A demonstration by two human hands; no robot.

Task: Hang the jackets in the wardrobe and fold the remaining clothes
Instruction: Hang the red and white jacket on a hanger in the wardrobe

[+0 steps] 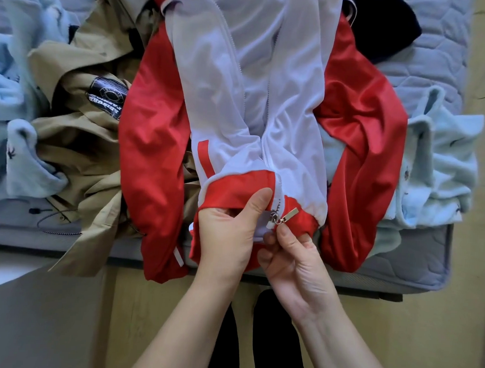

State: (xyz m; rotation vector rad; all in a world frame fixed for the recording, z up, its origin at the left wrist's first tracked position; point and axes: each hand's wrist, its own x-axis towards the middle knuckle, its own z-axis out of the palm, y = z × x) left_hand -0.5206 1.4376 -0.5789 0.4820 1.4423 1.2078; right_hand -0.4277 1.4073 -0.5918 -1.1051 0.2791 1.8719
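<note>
Red-and-white track jacket (226,72) lying front up at the near edge of a quilted mattress (435,67), with its collar end cut off by the top of the frame. Our left hand (228,233) grips the red hem (235,189) just left of the zip, thumb on top, its fingers tucked under the cloth and hidden. Our right hand (296,258) pinches the foot of the zip just below the slider (276,218), whose metal pull tab (290,212) tilts up to the right. The two hands touch, and their fingertips cover the zip's lowest teeth, so we cannot tell whether the halves are joined there. Left of the jacket a tan jacket (79,137) with a black patch (107,96) runs partly under the red sleeve. Pale blue fleece (442,164) lies crumpled at both sides; its shape is unclear. A dark garment (381,28) at the top right is mostly out of frame
</note>
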